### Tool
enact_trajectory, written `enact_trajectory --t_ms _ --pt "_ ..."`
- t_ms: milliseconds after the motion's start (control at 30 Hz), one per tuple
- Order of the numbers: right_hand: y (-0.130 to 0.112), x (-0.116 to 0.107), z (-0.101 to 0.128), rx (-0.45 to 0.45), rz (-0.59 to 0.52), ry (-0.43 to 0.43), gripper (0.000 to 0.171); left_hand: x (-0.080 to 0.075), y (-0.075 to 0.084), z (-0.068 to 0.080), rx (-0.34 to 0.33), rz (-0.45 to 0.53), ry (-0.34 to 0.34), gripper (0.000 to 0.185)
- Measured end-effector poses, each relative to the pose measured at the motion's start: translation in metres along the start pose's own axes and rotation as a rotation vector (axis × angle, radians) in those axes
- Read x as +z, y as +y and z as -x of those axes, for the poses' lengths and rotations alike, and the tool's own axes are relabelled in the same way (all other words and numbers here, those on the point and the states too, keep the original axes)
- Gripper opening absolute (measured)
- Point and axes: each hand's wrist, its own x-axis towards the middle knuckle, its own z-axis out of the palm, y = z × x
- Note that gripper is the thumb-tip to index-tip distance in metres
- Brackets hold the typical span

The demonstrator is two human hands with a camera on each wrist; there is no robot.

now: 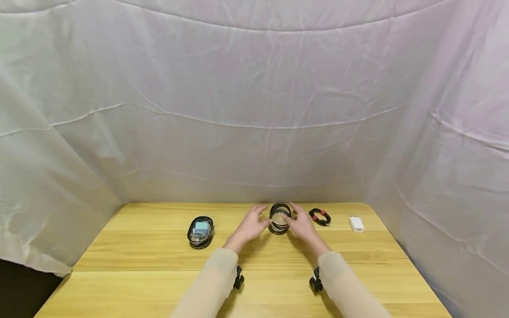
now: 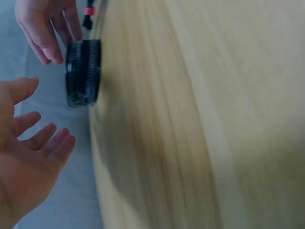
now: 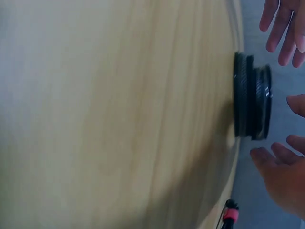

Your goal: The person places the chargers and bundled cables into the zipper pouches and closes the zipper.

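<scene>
A round black-rimmed case with a see-through top stands near the table's back edge, between both hands. From the side, the left wrist view shows it as a short dark cylinder with ridged bands. My left hand is at its left, fingers spread and loosely bent, with a gap to the case in the left wrist view. At its right is my right hand, fingers relaxed and apart; the thumb overlaps the case's edge in the head view. Whether that hand touches the case I cannot tell. Neither hand grips anything.
Left of the hands lies an oval black-edged clear case with a bluish item inside. A coiled black cable with red ties is right of the right hand, and a white plug adapter farther right. Pale curtains hang behind the wooden table.
</scene>
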Motion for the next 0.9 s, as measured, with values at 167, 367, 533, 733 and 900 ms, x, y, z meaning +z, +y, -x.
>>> enact_trajectory --t_ms 167,367,533,733,900 --pt "0.009 0.000 -0.005 0.014 0.006 -0.035 0.062 0.006 -0.002 -0.008 -0.031 -0.027 -0.070 0.063" --pt "0.015 0.004 -0.008 0.016 0.014 -0.058 0.058 0.011 -0.001 -0.010 -0.042 -0.003 -0.114 0.060" --pt "0.012 0.007 -0.003 0.044 -0.034 -0.093 0.056 0.009 -0.003 -0.005 -0.043 -0.011 -0.126 0.058" --pt "0.007 0.008 0.007 0.038 -0.100 -0.126 0.056 0.002 -0.008 0.005 -0.017 -0.011 -0.157 0.060" --pt "0.005 0.009 0.020 0.022 -0.128 -0.165 0.060 -0.007 -0.010 0.017 0.003 -0.044 -0.206 0.065"
